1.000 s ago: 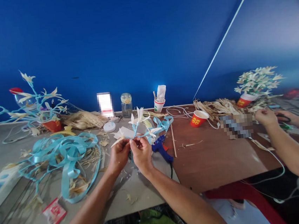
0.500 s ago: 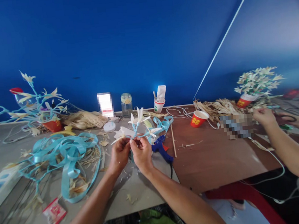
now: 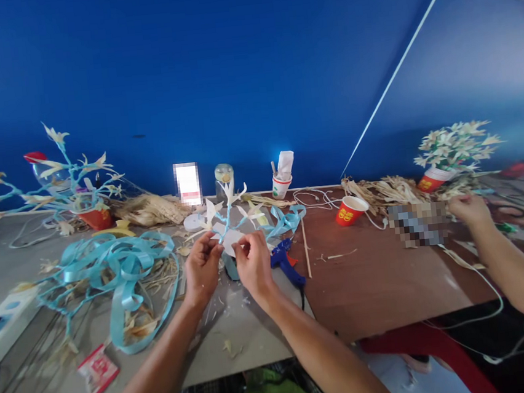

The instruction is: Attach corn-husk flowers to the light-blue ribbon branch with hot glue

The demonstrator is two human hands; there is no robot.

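Note:
My left hand (image 3: pixel 203 269) pinches the lower stem of a branch of pale dried-husk flowers (image 3: pixel 227 193), its stems wrapped in light blue ribbon. My right hand (image 3: pixel 254 265) is close beside it, thumb and fingertips pressed together; what they hold, if anything, is too small to make out. A white sheet-like piece (image 3: pixel 232 241) shows between the hands, behind the fingertips. A blue glue gun (image 3: pixel 289 265) lies just right of my right hand. Left of my left hand, a loose heap of light blue ribbon (image 3: pixel 124 284) spreads over the table.
A red cup with ribbon-wrapped flower branches (image 3: pixel 60 148) stands at left. Dried husks (image 3: pixel 152 210), a bottle (image 3: pixel 223 175), a white cup (image 3: pixel 282 186) and a red paper cup (image 3: pixel 350 211) line the back. A co-worker's hand (image 3: pixel 469 208) is at right, near a potted white bouquet (image 3: pixel 456 147).
My hands have moved apart, the right one a little to the right. The flower branch has tilted more upright and shifted left in my left hand. The view has shifted slightly.

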